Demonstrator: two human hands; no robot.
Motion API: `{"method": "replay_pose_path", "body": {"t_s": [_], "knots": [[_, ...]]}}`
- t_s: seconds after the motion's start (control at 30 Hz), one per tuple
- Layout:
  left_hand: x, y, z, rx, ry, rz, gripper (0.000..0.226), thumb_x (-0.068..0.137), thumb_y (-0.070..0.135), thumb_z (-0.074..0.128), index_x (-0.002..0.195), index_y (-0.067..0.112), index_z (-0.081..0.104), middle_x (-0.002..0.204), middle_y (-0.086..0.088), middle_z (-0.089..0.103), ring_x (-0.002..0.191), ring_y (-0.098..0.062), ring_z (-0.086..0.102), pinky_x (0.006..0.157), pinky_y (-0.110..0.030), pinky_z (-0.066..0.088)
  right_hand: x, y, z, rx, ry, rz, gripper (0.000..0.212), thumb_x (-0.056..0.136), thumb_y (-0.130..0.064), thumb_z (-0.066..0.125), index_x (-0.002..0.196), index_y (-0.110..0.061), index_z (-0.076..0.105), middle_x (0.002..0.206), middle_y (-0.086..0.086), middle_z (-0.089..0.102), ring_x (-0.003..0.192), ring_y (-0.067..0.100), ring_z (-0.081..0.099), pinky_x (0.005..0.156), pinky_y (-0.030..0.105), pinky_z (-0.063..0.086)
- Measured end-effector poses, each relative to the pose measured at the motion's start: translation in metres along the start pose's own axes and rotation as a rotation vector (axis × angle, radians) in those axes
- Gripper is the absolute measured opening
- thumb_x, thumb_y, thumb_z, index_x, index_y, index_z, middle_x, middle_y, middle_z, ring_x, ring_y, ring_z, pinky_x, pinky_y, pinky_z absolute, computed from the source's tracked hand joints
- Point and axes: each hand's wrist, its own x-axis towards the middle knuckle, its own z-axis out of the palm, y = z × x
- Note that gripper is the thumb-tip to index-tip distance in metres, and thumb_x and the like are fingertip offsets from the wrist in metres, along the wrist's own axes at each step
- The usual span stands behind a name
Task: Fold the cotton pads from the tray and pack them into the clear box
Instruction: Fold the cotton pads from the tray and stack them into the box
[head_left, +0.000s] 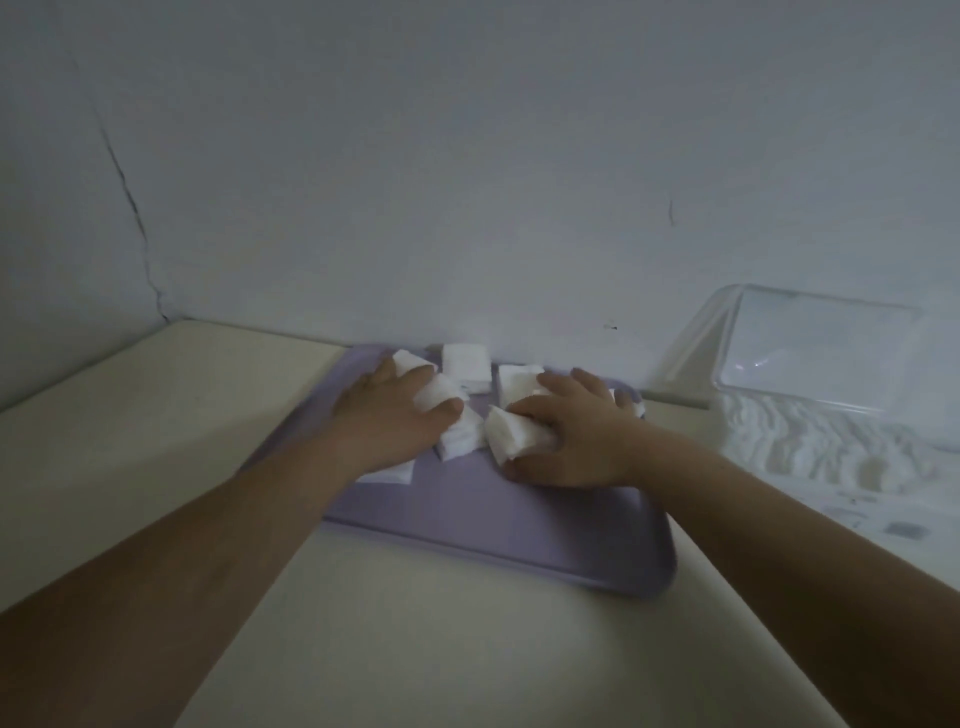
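A lilac tray (498, 535) lies on the table with several white cotton pads at its far end. My left hand (384, 415) lies over a loose heap of pads (460, 441), fingers spread on them. My right hand (566, 441) grips a folded white pad (511, 439), thumb under it and fingers curled over it. More pads lie by the wall, one stack (467, 366) at the tray's back edge and another (517, 384) behind my right hand. The clear box (810, 358) stands open at the right, against the wall.
A pale wall runs close behind the tray. The cream table (156, 415) stretches to the left and toward me. A clear plastic bag or lid (810, 447) with white contents lies at the right, in front of the box.
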Motion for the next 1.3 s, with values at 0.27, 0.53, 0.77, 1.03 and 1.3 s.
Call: {"method": "replay_pose_path", "body": {"t_s": [0.27,0.53,0.77,1.03,1.3], "knots": [[-0.021,0.010,0.014,0.189,0.114,0.266,0.081,0.060,0.088,0.037,0.122,0.042,0.064,0.147,0.007,0.048,0.144,-0.026,0.038,0.117,-0.047,0.033,-0.046,-0.004,-0.003,-0.119,0.139,-0.240,0.068,0.083,-0.056,0.069,0.147,-0.043,0.049,0.159,-0.020,0.040,0.159,0.013,0.012,0.125,0.062,0.000],[-0.035,0.012,0.011,-0.004,0.216,0.346,0.018,0.099,0.037,0.055,0.101,0.023,0.066,0.095,-0.004,0.072,0.095,-0.031,0.068,0.072,-0.034,0.047,-0.067,-0.007,-0.003,0.057,0.414,-0.225,0.033,0.095,-0.050,0.054,0.108,-0.030,0.076,0.111,-0.003,0.070,0.103,0.025,0.066,0.082,0.041,0.055],[-0.029,0.011,0.004,-0.179,0.073,0.104,0.037,0.081,0.037,0.075,0.114,0.023,0.065,0.116,0.002,0.069,0.106,-0.020,0.063,0.081,-0.024,0.042,-0.048,-0.012,0.000,0.084,0.240,0.070,0.028,0.093,-0.039,0.065,0.112,-0.019,0.073,0.103,0.004,0.072,0.098,0.025,0.064,0.073,0.027,0.040],[-0.040,0.015,-0.002,-0.399,0.111,0.123,0.016,0.079,0.017,0.081,0.082,0.016,0.065,0.083,-0.005,0.071,0.072,-0.015,0.059,0.063,-0.028,0.042,-0.048,-0.013,-0.008,0.541,0.094,0.111,0.054,0.077,-0.022,0.088,0.126,-0.017,0.067,0.094,-0.005,0.061,0.078,0.007,0.056,0.056,0.007,0.039],[-0.073,0.044,-0.026,-0.618,0.351,0.243,0.008,0.086,0.013,0.075,0.085,0.015,0.068,0.077,-0.002,0.071,0.064,-0.010,0.059,0.059,-0.019,0.045,-0.071,0.007,-0.002,1.145,0.324,0.137,0.032,0.077,0.000,0.082,0.094,-0.013,0.059,0.094,0.009,0.064,0.080,0.025,0.067,0.066,0.042,0.059]]}}
